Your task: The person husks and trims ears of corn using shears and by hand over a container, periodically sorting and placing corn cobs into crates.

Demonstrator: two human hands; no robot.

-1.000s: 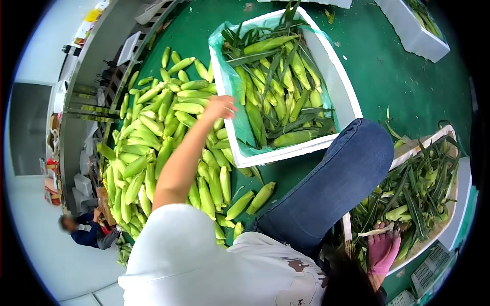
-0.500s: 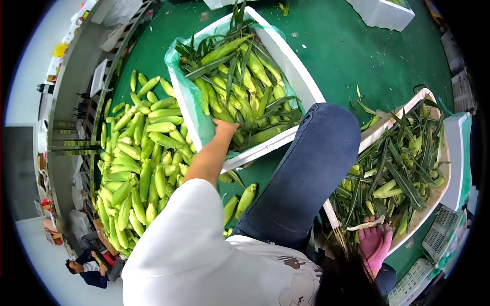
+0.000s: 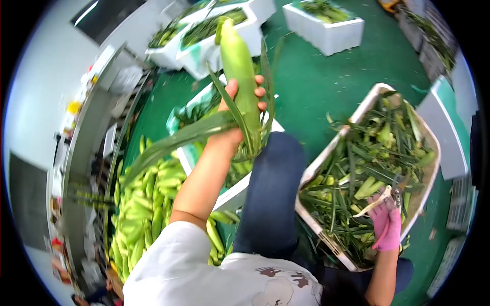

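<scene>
Head view — left hand (image 3: 234, 102) up from the box (image 3: 232, 198) — closed round a corn ear (image 3: 239, 58)

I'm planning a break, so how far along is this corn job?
Looks done: the floor pile of cobs, mostly without long leaves. In hand: one leafy cob in the left hand, with a tool at the gloved right hand. Probably remaining: the near box and the farther boxes, which show leaves.

Floor (image 3: 306, 76) green; glove (image 3: 386, 227) pink; jeans (image 3: 270, 204) dark blue; shirt (image 3: 204, 265) white, brown-patterned.
</scene>
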